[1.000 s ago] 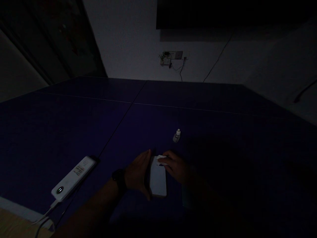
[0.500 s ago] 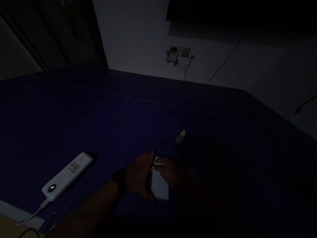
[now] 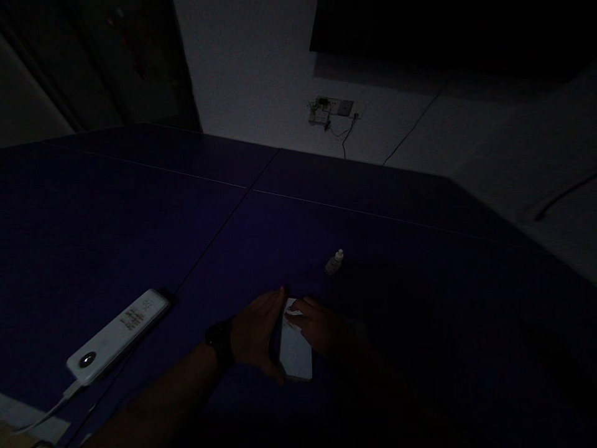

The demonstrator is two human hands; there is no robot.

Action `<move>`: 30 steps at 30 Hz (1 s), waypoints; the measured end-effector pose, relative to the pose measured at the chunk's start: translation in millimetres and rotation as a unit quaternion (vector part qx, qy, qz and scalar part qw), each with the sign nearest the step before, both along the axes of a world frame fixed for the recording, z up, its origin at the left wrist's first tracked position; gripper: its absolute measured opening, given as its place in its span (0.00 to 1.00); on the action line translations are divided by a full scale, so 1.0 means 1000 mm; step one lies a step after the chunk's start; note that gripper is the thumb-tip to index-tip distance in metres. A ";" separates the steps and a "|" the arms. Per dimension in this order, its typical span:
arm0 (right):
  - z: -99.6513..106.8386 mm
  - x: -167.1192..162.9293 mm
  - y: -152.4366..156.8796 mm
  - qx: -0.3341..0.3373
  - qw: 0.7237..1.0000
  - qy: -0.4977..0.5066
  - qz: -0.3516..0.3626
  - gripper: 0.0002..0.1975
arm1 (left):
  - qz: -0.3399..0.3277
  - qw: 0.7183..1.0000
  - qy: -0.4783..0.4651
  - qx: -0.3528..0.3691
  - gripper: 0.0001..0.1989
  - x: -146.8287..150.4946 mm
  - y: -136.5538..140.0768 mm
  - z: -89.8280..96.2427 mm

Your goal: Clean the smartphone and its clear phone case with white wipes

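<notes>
In dim light, a flat, pale-topped, phone-sized rectangular block [image 3: 295, 354] lies on the dark blue table in front of me. My left hand [image 3: 255, 330], with a dark watch on its wrist, grips the block along its left side, fingers at the far corner and thumb near the close one. My right hand [image 3: 319, 325] pinches a crumpled white tissue [image 3: 293, 312] and presses it on the far part of the block's top. Just beyond the hands stands a small dropper bottle [image 3: 334, 262] with a white cap.
A white power bank [image 3: 119, 336] with a lit round display and a plugged-in white cable lies at the left. Seams cross the blue table [image 3: 209, 218]. Wall sockets [image 3: 333, 109] with plugs and cords, and a dark screen [image 3: 443, 37], are on the far wall.
My right hand and the tissue have shifted slightly over the block's far end. The whole view has moved a little; my left hand keeps its hold on the block.
</notes>
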State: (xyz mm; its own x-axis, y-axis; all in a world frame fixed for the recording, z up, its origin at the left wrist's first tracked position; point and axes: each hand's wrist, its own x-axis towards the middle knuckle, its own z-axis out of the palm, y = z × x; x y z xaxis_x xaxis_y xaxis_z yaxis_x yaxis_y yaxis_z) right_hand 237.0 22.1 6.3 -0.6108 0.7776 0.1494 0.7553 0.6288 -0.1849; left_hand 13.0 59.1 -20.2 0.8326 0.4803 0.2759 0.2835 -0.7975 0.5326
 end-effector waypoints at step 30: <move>-0.009 -0.002 -0.003 -0.022 0.995 0.027 -0.098 0.11 | -0.014 1.000 0.024 0.006 0.80 -0.003 0.002 -0.004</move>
